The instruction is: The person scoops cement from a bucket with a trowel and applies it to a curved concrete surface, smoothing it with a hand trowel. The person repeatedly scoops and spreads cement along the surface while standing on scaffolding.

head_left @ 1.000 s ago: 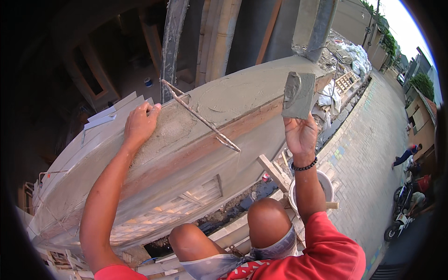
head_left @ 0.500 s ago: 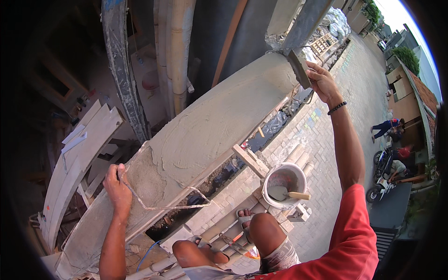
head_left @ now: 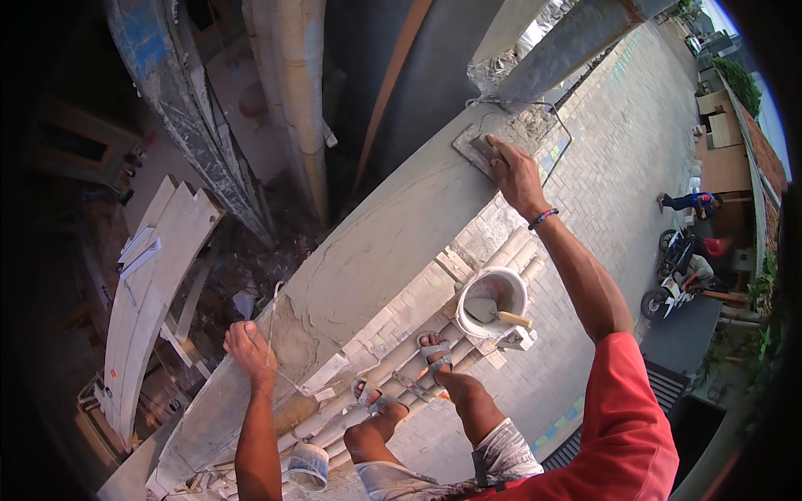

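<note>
My right hand (head_left: 520, 179) grips a cement-coated flat trowel (head_left: 466, 149), whose face lies against wet grey plaster near the far end of a long, curved ledge (head_left: 384, 234). My left hand (head_left: 251, 351) has its fingers curled over the ledge's inner edge at lower left, beside a bent metal rod (head_left: 271, 321) that crosses a rougher patch of plaster. Another bent rod (head_left: 561, 159) loops out past the trowel. Below the ledge, a white bucket (head_left: 514, 280) holds grey mix and a tool with a wooden handle (head_left: 515, 319).
Bamboo poles (head_left: 526, 255) run under my sandalled feet above a paved lane (head_left: 585, 142). A second bucket (head_left: 307, 457) sits low. Pillars (head_left: 303, 100) and curved boards (head_left: 146, 309) stand left, over a drop. At right, people (head_left: 689, 204) are near a motorbike (head_left: 660, 296).
The trowel, earlier raised and tilted, has come down and left onto the plaster. My left hand has shifted toward me along the ledge, and my view has tilted further down.
</note>
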Demonstrator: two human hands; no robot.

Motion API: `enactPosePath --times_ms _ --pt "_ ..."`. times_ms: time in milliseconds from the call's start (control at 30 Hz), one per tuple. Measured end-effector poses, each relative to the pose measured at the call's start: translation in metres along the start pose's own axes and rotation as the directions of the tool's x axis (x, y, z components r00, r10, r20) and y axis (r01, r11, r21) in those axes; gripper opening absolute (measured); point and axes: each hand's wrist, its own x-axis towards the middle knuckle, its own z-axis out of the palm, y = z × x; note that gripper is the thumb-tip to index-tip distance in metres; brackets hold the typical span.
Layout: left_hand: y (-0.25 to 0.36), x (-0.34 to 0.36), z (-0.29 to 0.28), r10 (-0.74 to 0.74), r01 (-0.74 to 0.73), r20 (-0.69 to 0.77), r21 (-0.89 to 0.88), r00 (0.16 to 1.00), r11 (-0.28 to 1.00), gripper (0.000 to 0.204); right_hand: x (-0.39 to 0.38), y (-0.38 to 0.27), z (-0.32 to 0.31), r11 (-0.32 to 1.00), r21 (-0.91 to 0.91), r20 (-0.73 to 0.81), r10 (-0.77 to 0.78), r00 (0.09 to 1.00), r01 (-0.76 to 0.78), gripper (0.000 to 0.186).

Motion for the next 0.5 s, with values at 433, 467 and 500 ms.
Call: enactPosePath --times_ms 433,467,500 --pt "0.000 0.001 0.003 0.030 -0.032 0.053 0.049 0.998 0.998 0.048 0.020 0.053 -0.039 0.964 -0.025 -0.138 0.257 0.956 -0.263 0.042" --pt "-0.001 0.000 0.002 0.027 -0.030 0.057 0.053 0.998 0.998 0.048 0.026 0.045 -0.034 0.950 -0.017 -0.125 0.308 0.943 -0.313 0.042" --pt "-0.002 0.000 0.001 0.025 -0.029 0.062 0.056 0.998 0.998 0.049 0.030 0.041 -0.029 0.932 -0.012 -0.113 0.358 0.927 -0.362 0.042"
